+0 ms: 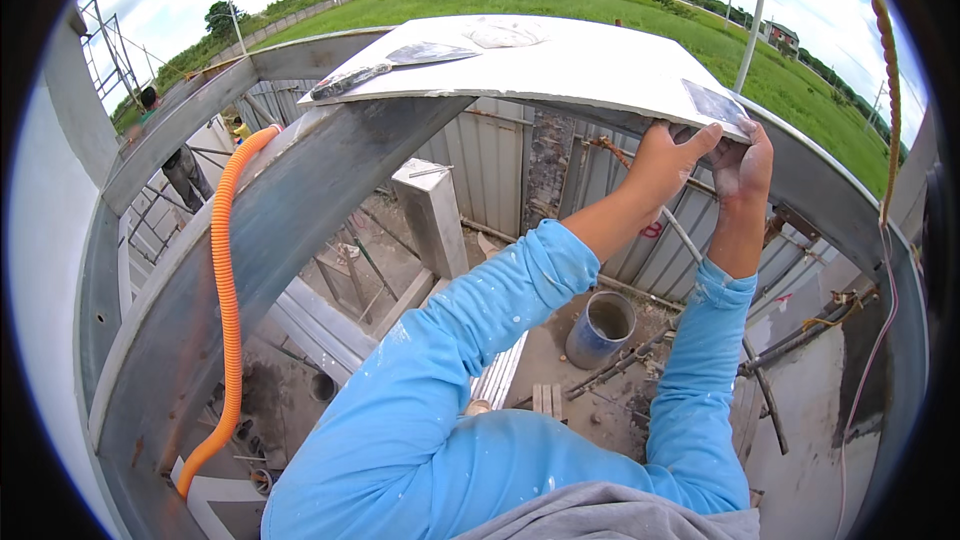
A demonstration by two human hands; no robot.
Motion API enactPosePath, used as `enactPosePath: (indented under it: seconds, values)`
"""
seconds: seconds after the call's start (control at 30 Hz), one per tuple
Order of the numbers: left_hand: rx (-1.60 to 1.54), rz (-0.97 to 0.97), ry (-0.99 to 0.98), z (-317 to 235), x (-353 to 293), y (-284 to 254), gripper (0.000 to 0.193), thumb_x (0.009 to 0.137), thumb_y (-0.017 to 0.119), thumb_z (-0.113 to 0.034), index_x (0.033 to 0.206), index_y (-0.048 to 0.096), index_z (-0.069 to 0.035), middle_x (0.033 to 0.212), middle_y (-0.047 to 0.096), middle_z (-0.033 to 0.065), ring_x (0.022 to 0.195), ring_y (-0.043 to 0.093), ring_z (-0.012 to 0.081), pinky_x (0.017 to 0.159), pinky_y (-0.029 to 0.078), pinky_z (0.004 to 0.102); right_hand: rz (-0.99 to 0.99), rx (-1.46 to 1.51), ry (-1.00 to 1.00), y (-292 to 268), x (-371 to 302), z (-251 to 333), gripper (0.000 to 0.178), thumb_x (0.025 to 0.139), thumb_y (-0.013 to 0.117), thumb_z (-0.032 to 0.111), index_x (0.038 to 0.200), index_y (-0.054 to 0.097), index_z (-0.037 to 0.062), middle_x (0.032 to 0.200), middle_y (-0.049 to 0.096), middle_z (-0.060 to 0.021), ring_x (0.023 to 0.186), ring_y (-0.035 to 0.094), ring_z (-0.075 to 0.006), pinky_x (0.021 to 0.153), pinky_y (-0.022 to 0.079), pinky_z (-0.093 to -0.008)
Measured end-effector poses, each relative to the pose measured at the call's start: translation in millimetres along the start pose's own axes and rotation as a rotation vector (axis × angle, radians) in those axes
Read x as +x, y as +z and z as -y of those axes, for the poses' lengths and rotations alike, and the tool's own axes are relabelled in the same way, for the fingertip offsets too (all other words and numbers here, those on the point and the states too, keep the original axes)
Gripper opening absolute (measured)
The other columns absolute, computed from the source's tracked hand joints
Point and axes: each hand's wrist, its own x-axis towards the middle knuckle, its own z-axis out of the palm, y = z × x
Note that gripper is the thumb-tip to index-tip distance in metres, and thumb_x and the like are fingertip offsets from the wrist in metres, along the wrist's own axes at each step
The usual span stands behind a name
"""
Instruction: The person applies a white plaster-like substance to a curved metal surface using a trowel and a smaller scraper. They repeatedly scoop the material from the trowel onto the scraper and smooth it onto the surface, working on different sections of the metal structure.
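Up high on a building frame, both hands hold the near right corner of a large white panel that lies flat across the top of a grey metal beam. The left hand reaches from below, its grip closed on the panel's edge with the thumb lying up over the rim. The right hand, just beside it and touching it, presses against the underside of the same corner, fingers curled at the edge; whether it truly clamps the panel cannot be told. A small dark grey patch sits on the panel right above the hands. Both arms wear light blue sleeves spotted with white.

On the panel's far left part lie a dark flat tool and a grey sheet. An orange ribbed hose runs down along the beam at left. Far below, between the arms, a blue bucket stands on the dirt floor near a concrete post. Another person stands at far left.
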Motion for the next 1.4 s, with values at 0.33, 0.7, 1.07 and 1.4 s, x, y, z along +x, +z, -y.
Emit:
enactPosePath:
  seconds: [0.33, 0.7, 1.07, 1.4]
  values:
    - [-0.264, -0.500, 0.405, -66, -68, -140, 0.103, 0.089, 0.038, -0.083, 0.157, 0.014, -0.009, 0.150, 0.032, 0.0238, 0.139, 0.037, 0.0385, 0.111, 0.032, 0.0610, 0.111, -0.131, 0.037, 3, -33, 10, 0.055, 0.101, 0.053, 0.036, 0.138, 0.046, -0.0041, 0.127, 0.062, -0.0235, 0.102, 0.069, -0.0343, 0.087, 0.059, -0.0459]
    - [-0.183, -0.765, 0.259, -129, -58, -187, 0.040, 0.099, 0.053, -0.014, 0.133, 0.041, 0.004, 0.127, 0.055, 0.0224, 0.115, 0.060, 0.0384, 0.098, 0.054, 0.0572, 0.077, 0.038, -0.027, 4, -9, -15, 0.040, 0.097, 0.049, 0.016, 0.128, 0.047, -0.0100, 0.119, 0.061, -0.0249, 0.103, 0.068, -0.0382, 0.091, 0.058, -0.0513]
    - [-0.145, -0.817, 0.416, -122, -81, -169, 0.047, 0.094, 0.064, -0.019, 0.132, 0.046, 0.003, 0.127, 0.056, 0.0214, 0.116, 0.062, 0.0357, 0.099, 0.055, 0.0517, 0.186, 0.050, 0.024, 2, 23, -25, 0.041, 0.099, 0.046, 0.020, 0.132, 0.045, -0.0054, 0.124, 0.059, -0.0239, 0.105, 0.067, -0.0336, 0.087, 0.059, -0.0482]
    - [0.448, -0.533, 0.010, -130, -140, -125, 0.051, 0.099, 0.062, -0.039, 0.118, 0.064, 0.008, 0.103, 0.071, 0.0202, 0.093, 0.070, 0.0259, 0.085, 0.054, 0.0337, 0.321, -0.827, -0.126, -16, -17, 6, 0.045, 0.097, 0.065, 0.039, 0.093, 0.069, -0.0054, 0.073, 0.068, -0.0112, 0.070, 0.067, -0.0163, 0.060, 0.052, -0.0261]
